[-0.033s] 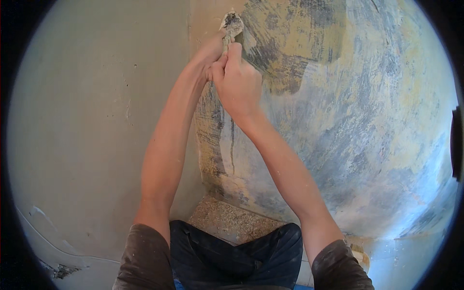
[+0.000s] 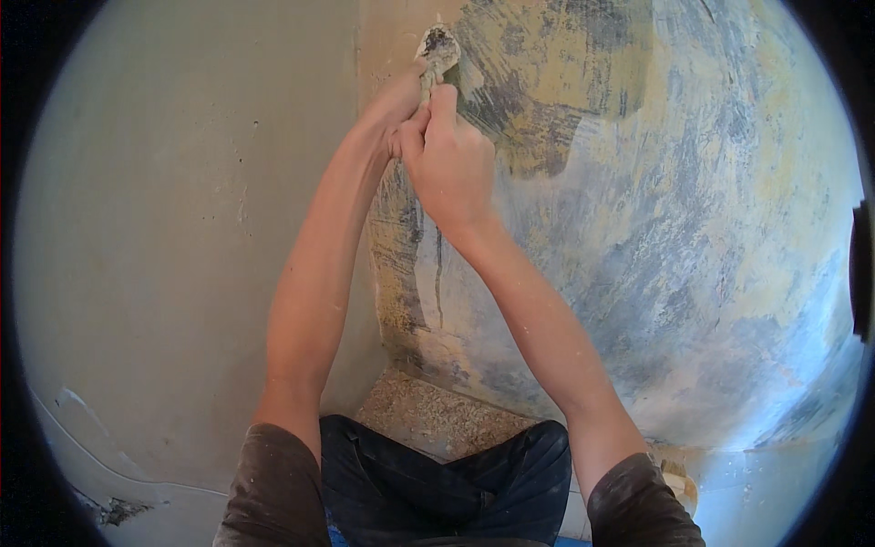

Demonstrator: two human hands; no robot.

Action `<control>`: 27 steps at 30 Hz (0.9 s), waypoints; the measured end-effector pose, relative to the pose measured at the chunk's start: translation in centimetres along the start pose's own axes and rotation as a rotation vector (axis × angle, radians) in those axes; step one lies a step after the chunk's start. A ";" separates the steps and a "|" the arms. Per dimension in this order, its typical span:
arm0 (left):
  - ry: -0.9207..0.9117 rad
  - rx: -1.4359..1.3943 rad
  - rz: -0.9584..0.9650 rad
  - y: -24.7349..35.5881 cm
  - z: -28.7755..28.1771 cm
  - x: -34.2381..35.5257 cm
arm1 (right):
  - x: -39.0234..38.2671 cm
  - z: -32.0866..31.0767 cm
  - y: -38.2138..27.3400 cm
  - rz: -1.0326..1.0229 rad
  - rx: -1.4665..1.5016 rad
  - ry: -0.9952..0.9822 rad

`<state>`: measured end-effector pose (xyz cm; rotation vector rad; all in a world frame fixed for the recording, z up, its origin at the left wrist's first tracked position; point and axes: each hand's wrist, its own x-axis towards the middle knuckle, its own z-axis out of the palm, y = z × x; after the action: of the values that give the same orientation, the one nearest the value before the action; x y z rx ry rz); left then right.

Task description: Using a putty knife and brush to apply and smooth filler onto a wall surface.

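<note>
Both my hands are raised close to the wall corner, closed around a plaster-crusted scraper [image 2: 439,47]. Its pale, rough-edged blade with a dark middle points up and away from me. My left hand [image 2: 398,98] is wrapped at the handle from the left, its fingers mostly hidden. My right hand [image 2: 453,164] is closed just below the blade, thumb side up, and overlaps the left wrist. Behind the blade, the right-hand wall [image 2: 656,219] is patchy with yellow, grey and whitish streaks. Whether the blade touches it, I cannot tell.
A smooth beige wall [image 2: 173,255] stands close on my left. Crumbled debris [image 2: 428,415] covers the floor in the corner, in front of my dark trousers [image 2: 437,483]. A thin pale cable [image 2: 118,474] runs low at the left. A dark object [image 2: 861,273] shows at the right rim.
My hands and the scraper have shifted very slightly downward. The grip looks the same.
</note>
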<state>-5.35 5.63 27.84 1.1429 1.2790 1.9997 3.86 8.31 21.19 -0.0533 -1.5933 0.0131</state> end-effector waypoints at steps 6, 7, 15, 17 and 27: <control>-0.017 -0.080 -0.032 -2.1 -0.2 -0.1 | -1.7 -0.8 -0.3 0.027 -0.022 -0.018; -0.079 -0.136 -0.056 -2.0 -0.7 0.1 | -1.7 -0.7 -0.3 0.036 -0.015 -0.033; -0.205 -0.260 -0.042 -0.1 -1.1 0.0 | 0.3 0.0 -1.1 -0.028 -0.006 -0.017; -0.138 -0.298 -0.066 -0.1 -0.6 -0.5 | 0.2 -0.3 -1.4 -0.021 0.023 -0.011; -0.450 -0.339 -0.152 -1.1 -5.0 4.6 | 0.6 0.5 -1.6 -0.021 -0.015 -0.033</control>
<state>-12.03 7.16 27.58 1.1969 0.7429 1.6426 3.32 6.74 21.81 -0.0480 -1.6266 -0.0144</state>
